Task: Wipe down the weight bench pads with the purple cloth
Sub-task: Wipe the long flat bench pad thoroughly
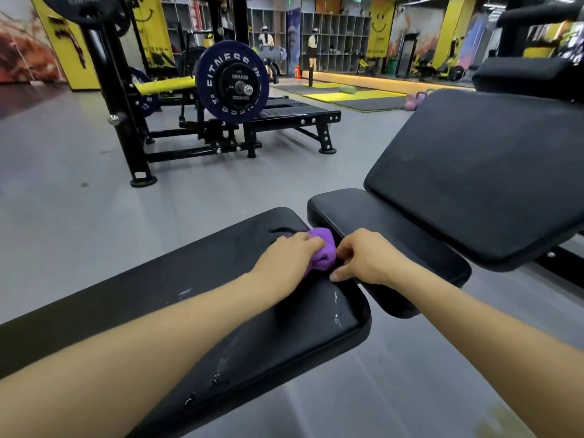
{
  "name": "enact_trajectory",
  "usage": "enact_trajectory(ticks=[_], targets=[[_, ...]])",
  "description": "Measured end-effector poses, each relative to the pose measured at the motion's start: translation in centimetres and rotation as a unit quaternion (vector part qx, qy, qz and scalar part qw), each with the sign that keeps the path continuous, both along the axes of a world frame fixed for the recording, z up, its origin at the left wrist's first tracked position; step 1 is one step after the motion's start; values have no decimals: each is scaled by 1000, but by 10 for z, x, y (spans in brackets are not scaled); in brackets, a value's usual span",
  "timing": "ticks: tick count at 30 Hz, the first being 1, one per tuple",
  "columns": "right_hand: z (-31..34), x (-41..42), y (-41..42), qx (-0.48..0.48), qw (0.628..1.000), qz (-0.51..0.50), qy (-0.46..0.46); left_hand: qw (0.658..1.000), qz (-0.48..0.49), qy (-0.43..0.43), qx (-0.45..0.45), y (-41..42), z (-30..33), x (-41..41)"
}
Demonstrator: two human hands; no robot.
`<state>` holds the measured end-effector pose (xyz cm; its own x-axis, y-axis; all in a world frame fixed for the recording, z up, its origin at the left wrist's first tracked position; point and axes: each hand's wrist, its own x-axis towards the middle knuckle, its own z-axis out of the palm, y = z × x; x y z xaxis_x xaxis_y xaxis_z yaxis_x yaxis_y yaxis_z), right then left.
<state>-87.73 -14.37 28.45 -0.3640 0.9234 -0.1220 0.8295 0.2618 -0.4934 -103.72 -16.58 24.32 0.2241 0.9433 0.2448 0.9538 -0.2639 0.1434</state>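
Observation:
A bunched purple cloth (324, 249) lies on the far end of a long black bench pad (202, 298), close to the gap before a smaller black seat pad (388, 235). My left hand (286, 254) lies over the cloth with its fingers curled on it. My right hand (363, 257) sits just right of the cloth, fingers curled at its edge over the gap; whether it pinches the cloth is hidden. A large tilted black back pad (480, 172) rises to the right. White scuffs mark the long pad.
A black plate-loaded machine (232, 82) with a large weight plate stands on the grey floor (79, 216) ahead left. Yellow and black mats (350, 96) and pink kettlebells (415, 101) lie farther back. Two people stand near the shelves at the back wall.

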Motion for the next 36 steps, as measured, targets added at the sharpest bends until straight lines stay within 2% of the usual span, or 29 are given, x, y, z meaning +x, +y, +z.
enact_trajectory(ticks=[3, 8, 13, 16, 22, 28, 31, 36], targets=[[-1, -6, 2, -16, 1000, 9, 18, 997, 63, -28, -21, 44, 10, -16], [2, -17, 4, 1, 998, 46, -35, 990, 136, -21, -21, 61, 8, -32], [6, -27, 7, 9, 997, 52, -56, 998, 69, -2, -10, -1, 0, -22], [1, -30, 10, 15, 999, 26, -33, 998, 63, -20, -7, 8, -1, -24], [-6, -34, 7, 42, 998, 11, -34, 987, 156, -26, -15, 60, 2, -40], [-10, -49, 6, 78, 994, 24, -66, 992, 122, 11, -19, -8, -2, -52], [-11, -53, 5, 82, 994, 24, -67, 994, 108, 10, -16, -13, -9, -63], [-15, -51, 5, 85, 994, 16, -60, 977, 205, -20, -49, 29, -3, -81]])
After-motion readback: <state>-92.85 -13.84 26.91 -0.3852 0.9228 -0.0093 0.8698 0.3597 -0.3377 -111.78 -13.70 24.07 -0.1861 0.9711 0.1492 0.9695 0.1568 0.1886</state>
